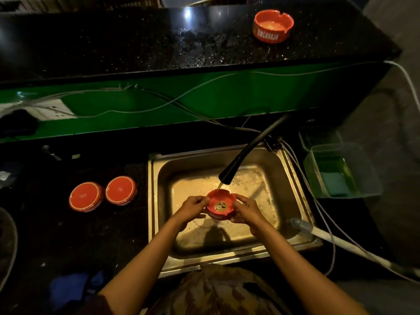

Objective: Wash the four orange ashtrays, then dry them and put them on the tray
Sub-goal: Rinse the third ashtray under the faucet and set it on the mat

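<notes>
Over the steel sink point(295, 176) I hold an orange ashtray point(220, 206) with dirt in its bowl, under the black tap point(229, 172), whose water runs onto its far rim. My left hand point(192, 209) grips its left side and my right hand point(246, 210) grips its right side. Two more orange ashtrays lie upside down on the dark counter left of the sink, one point(86, 196) beside the other point(121, 190). Another orange ashtray point(273, 26) stands upright on the wet black upper shelf at the back right.
A clear plastic tub point(343, 171) with green liquid and a sponge stands right of the sink. White cables point(159, 105) run along the green wall panel. A white hose point(336, 242) crosses the sink's right corner. Blue cloth point(72, 289) lies at the near left.
</notes>
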